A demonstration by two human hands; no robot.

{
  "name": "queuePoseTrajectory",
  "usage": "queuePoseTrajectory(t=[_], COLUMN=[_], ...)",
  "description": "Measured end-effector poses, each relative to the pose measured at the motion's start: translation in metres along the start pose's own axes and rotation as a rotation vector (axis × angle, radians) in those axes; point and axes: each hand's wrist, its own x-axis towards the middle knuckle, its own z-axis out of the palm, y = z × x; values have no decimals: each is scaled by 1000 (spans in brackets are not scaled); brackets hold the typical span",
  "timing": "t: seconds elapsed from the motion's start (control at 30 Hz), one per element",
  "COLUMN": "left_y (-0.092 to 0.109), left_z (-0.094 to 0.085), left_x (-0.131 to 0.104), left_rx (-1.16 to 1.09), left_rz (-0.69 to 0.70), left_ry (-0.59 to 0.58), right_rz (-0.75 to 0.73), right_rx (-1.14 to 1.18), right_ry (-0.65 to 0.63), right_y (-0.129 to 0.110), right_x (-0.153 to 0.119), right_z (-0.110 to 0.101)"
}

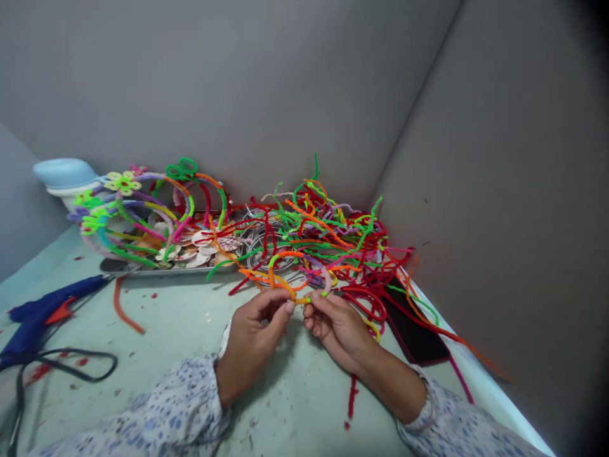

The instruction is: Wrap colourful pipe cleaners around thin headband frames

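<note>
Between my two hands is a ring wrapped in pipe cleaner (287, 254), with orange, green, purple and pale pink stretches. My left hand (259, 333) pinches an orange pipe cleaner at the ring's near side. At the right of that spot, my right hand (340, 327) has thumb and fingers closed on the ring by a yellow-green part. The fingertips of both hands are a short gap apart, and the ring stands up above them. Just behind lies a tangled heap of pipe cleaners (328, 235) in red, green, orange and other colours.
Finished-looking flowered hoops (143, 209) lean over a metal tray (176, 271) of shells. A blue glue gun (52, 311) with a looped cord lies left. Red-handled scissors or pliers (368, 301) and a dark phone (419, 330) are at right. A blue-lidded container (66, 181) stands behind.
</note>
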Motion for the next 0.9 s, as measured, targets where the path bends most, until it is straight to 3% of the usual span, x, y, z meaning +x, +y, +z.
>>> queuePoseTrajectory(t=[0.37, 0.67, 0.9], left_y=[1, -2, -2], left_z=[0, 1, 1], left_x=[2, 0, 3], left_rx=[35, -50, 5], left_rz=[91, -37, 4], left_ry=[-56, -89, -101], right_rz=[-29, -56, -64], right_rx=[9, 1, 9], right_ry=[34, 28, 37], right_y=[-1, -1, -1], right_x=[0, 2, 1], right_z=[0, -2, -1])
